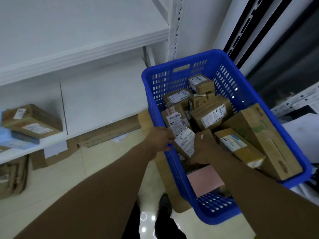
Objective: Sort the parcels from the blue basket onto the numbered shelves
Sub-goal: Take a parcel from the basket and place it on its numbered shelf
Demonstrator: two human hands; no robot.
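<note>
A blue basket (229, 66) on the right holds several brown cardboard parcels with white labels, among them a long box (264, 140) along its right wall and a pink flat parcel (205, 180) near me. My left hand (161, 140) grips the basket's left rim. My right hand (205, 147) reaches inside the basket and holds a small parcel with a white label (185, 140); its fingers are hidden behind the parcel. White shelves (103, 49) stand to the left.
On the lower shelf (103, 107) at left lies a brown labelled box (32, 120) on top of blue packets (17, 137). Cardboard boxes (107, 133) sit on the floor under the shelf. A shelf upright (174, 31) rises behind the basket. My shoe (164, 204) shows below.
</note>
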